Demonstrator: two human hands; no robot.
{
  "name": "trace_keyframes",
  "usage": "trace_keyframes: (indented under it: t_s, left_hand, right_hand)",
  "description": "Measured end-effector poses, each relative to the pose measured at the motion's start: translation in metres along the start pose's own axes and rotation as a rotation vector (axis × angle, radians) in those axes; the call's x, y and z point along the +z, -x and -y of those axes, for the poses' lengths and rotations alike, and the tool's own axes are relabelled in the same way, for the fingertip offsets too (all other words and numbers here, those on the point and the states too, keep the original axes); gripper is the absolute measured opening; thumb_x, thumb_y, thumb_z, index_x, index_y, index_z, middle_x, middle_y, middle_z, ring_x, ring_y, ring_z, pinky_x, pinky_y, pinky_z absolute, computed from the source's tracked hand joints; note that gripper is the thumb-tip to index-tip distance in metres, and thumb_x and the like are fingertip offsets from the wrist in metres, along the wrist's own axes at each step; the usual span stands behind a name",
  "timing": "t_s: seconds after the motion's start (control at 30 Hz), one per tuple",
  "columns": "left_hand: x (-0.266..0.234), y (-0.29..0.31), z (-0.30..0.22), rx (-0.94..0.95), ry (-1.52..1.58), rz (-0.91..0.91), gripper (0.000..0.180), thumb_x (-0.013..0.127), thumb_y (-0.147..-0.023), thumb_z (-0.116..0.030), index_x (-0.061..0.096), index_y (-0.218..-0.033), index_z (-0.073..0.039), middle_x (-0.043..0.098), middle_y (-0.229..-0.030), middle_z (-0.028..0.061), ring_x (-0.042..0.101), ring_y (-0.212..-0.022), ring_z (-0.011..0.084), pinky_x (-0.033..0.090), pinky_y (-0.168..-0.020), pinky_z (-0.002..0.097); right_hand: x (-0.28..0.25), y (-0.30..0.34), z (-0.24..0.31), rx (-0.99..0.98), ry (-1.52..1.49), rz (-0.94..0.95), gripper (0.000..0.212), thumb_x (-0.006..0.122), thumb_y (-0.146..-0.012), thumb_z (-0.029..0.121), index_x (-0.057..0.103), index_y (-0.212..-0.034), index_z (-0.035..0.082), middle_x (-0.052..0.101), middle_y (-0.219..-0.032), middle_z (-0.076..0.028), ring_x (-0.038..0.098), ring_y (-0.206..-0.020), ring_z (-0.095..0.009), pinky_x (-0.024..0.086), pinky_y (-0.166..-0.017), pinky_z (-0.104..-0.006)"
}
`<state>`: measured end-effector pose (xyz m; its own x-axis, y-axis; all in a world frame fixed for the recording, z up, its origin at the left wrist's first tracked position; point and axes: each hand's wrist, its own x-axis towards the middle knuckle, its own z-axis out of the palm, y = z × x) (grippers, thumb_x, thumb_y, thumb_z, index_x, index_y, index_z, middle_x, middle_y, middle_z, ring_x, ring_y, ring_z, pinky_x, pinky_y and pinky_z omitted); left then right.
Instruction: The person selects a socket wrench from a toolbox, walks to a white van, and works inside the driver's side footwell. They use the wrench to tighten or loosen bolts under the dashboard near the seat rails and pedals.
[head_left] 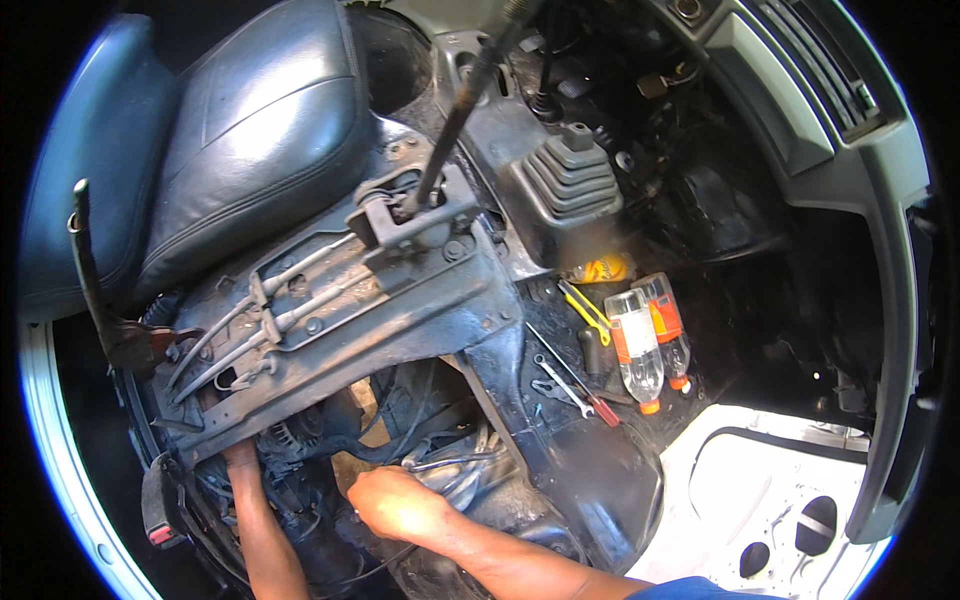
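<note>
My left hand (241, 456) reaches down into the engine bay (325, 490), under the dark metal seat frame (330, 345). Its fingers are hidden by the frame and engine parts. Over the same opening, my right hand (398, 503) is closed with its fingers curled under. What it grips, if anything, is out of sight. Just beyond the knuckles lie a bundle of hoses (450, 462) and a tan patch. Two control cables (310, 315) run along the frame to the base of the tall handbrake lever (455, 125).
A black seat (260, 130) is at the upper left. On the floor lie two plastic bottles (638, 350), a yellow-handled tool (590, 312), a wrench (562, 388) and a red-handled screwdriver (603, 408). A ribbed gear boot (570, 178) stands beyond. The white door (720, 500) is lower right.
</note>
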<state>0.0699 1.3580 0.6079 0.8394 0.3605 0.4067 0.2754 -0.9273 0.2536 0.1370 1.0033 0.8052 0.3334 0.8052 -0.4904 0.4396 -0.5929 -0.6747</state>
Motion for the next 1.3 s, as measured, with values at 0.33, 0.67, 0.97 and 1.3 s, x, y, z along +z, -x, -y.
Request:
trace_keyframes:
  t_s: [0.33,0.67,0.97,1.3]
  left_hand:
    - [0.006,-0.003,0.015,0.015,-0.006,-0.003,0.054,0.065,-0.091,-0.026,0.053,-0.137,-0.001,0.059,-0.134,0.0220,0.055,-0.124,0.0375,0.040,-0.108,0.0458]
    - [0.007,0.008,0.033,0.035,0.015,-0.008,0.054,0.067,-0.091,-0.024,0.053,-0.137,0.000,0.059,-0.134,0.0218,0.054,-0.126,0.0366,0.038,-0.109,0.0448]
    - [0.014,0.014,0.054,0.075,-0.015,0.019,0.053,0.066,-0.093,-0.026,0.052,-0.137,-0.001,0.059,-0.135,0.0210,0.053,-0.126,0.0370,0.038,-0.109,0.0454]
    - [0.019,0.010,0.051,0.073,-0.014,0.070,0.054,0.063,-0.095,-0.030,0.050,-0.140,-0.003,0.056,-0.137,0.0215,0.051,-0.128,0.0383,0.037,-0.111,0.0466]
  right_hand:
    - [0.013,0.001,-0.001,-0.031,-0.013,-0.121,0.008,0.071,-0.070,0.006,0.075,-0.076,0.002,0.073,-0.077,-0.017,0.074,-0.075,-0.033,0.058,-0.066,-0.0410]
    - [0.014,0.001,-0.001,0.007,-0.053,-0.156,0.011,0.070,-0.072,0.008,0.075,-0.077,-0.001,0.072,-0.076,-0.019,0.074,-0.076,-0.033,0.059,-0.068,-0.0422]
    - [0.019,0.000,0.001,0.034,-0.100,-0.187,0.011,0.068,-0.072,0.008,0.075,-0.074,-0.001,0.072,-0.074,-0.019,0.074,-0.073,-0.033,0.058,-0.067,-0.0416]
    - [0.019,0.000,0.006,0.070,-0.020,-0.242,0.010,0.069,-0.072,0.010,0.076,-0.072,0.003,0.072,-0.071,-0.015,0.074,-0.069,-0.029,0.058,-0.063,-0.0387]
